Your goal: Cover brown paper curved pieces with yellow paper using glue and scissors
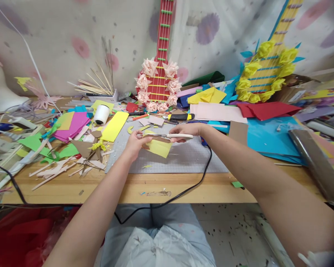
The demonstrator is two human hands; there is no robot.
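My left hand (pixel 137 144) is closed on a piece of yellow paper (pixel 160 148), with thumb and fingers pinching its left side. My right hand (pixel 185 130) grips white-handled scissors (pixel 180 136). Their metal blades point left and lie across the upper part of the paper, close to my left fingers. A strip of brown card seems to lie along the blades; I cannot tell whether it is held. Both hands are above a grey cutting mat (pixel 136 163). A small yellow scrap (pixel 147 166) rests on the mat below the paper.
A red paper guitar (pixel 158 87) with pink flowers and a yellow one (pixel 264 76) lean at the back. Paper scraps (pixel 57 168) cover the left side. A black cable (pixel 180 197) hangs over the table edge. Blue sheets (pixel 272 137) lie right, beside a wrapped brown roll (pixel 314 163).
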